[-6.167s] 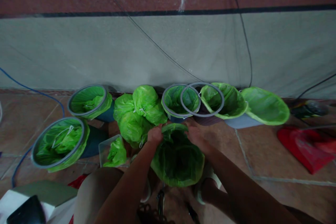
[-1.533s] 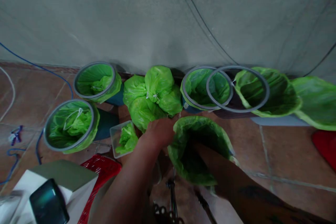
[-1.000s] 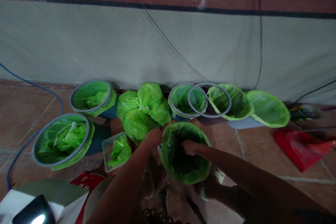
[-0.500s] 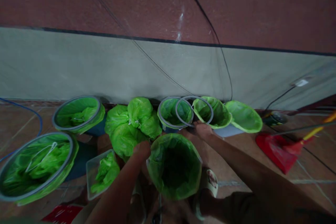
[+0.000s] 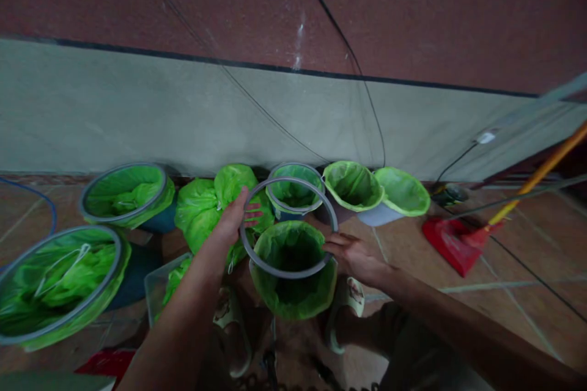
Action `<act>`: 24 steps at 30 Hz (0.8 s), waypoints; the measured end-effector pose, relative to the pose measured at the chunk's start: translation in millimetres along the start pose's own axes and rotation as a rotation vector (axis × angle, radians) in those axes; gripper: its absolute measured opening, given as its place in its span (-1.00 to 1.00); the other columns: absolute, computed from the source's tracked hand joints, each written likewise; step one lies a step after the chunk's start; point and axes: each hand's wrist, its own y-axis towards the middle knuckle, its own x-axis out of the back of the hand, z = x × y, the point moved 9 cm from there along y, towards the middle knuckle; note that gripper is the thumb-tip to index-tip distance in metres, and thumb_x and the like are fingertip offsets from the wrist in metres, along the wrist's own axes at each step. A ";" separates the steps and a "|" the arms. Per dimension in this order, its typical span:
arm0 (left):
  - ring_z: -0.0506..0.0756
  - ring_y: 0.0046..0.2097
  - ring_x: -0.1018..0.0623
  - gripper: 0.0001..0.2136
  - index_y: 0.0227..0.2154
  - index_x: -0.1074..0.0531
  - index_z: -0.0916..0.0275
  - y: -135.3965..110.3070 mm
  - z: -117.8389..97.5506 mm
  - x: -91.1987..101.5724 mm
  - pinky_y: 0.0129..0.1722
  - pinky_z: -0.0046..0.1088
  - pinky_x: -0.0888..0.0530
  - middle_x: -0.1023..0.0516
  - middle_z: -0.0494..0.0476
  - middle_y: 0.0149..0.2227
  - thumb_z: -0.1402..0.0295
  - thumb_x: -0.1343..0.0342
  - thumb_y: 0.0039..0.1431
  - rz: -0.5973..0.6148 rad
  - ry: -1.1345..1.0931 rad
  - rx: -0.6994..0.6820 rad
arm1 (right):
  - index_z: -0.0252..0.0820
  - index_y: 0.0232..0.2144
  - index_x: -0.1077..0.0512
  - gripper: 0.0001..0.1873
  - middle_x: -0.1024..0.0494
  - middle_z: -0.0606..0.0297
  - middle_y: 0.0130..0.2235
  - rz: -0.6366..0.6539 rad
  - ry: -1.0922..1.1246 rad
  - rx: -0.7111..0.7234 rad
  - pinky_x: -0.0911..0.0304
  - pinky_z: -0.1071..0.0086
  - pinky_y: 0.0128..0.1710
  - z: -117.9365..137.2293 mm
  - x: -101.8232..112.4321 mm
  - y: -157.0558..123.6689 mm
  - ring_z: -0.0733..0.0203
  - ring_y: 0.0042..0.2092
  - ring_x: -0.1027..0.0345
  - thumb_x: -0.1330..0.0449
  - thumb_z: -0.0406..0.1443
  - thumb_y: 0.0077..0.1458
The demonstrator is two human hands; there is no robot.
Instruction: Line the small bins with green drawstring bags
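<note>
A grey plastic ring (image 5: 290, 274) is held above a bin lined with a green bag (image 5: 293, 308), which stands between my feet. My right hand (image 5: 355, 253) grips the ring's right side. At its left side, my left hand (image 5: 236, 217) is against the ring, fingers stretched out and apart. The liner is folded over the bin's rim, and the inside is dark. Close behind my left hand sit tied green bags (image 5: 197, 204), bulging and partly hidden by my arm.
Along the wall stand a lined bin with a grey ring (image 5: 296, 212) and two ringless lined bins (image 5: 353, 186) (image 5: 403, 192). Two ringed bins (image 5: 126, 192) (image 5: 59, 284) are at left, beside a clear tub (image 5: 153, 293). A red dustpan (image 5: 452, 244) lies right; cables cross the wall.
The ring has moved from over the back bins to above the front bin, carried by my right hand. My left hand has left the front bin's edge and come up to the ring.
</note>
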 end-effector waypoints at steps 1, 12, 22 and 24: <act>0.01 -0.47 -0.52 -0.63 -0.09 -0.43 0.27 -3.5 -4.0 -0.1 -0.47 -0.49 -0.46 -0.60 0.18 -0.30 0.05 0.02 0.36 0.015 0.018 -0.035 | -0.08 -0.04 -0.58 -0.53 -0.59 0.17 0.01 0.014 0.007 0.026 -0.39 0.28 0.07 4.7 -4.6 -6.2 0.14 0.02 -0.48 -0.03 -0.51 0.14; -0.09 -0.65 -0.26 -0.74 -0.18 -0.37 0.24 -31.6 20.8 -36.3 -0.63 -0.58 -0.20 -0.35 -0.11 -0.57 0.17 0.10 0.37 -0.051 0.211 -0.191 | -0.27 0.19 -0.33 -0.47 -0.51 -0.04 0.12 -0.473 0.102 -0.432 -0.45 0.12 -0.05 -52.0 32.0 -26.0 -0.01 -0.07 -0.51 -0.07 -0.23 0.18; 0.10 -0.36 -0.58 -0.80 -0.51 -0.44 0.23 -42.7 29.8 -14.3 -0.37 -0.49 -0.39 -0.52 0.07 -0.52 0.28 -0.11 0.17 0.157 1.128 -0.157 | -0.27 0.43 0.03 -0.20 -0.19 -0.08 0.39 -0.408 -0.025 -0.432 -0.35 0.14 0.17 -58.6 19.9 -14.5 -0.07 0.27 -0.32 -0.08 -0.27 0.20; 0.11 -0.42 -0.58 -0.75 -0.53 -0.47 0.24 -43.4 46.8 -15.0 -0.40 -0.49 -0.39 -0.51 0.07 -0.58 0.24 -0.09 0.20 0.240 1.168 -0.067 | -0.33 0.43 0.01 -0.22 -0.37 -0.13 0.28 -0.290 -0.035 -0.488 -0.38 0.12 0.12 -66.8 6.9 -8.5 -0.10 0.19 -0.41 -0.08 -0.27 0.23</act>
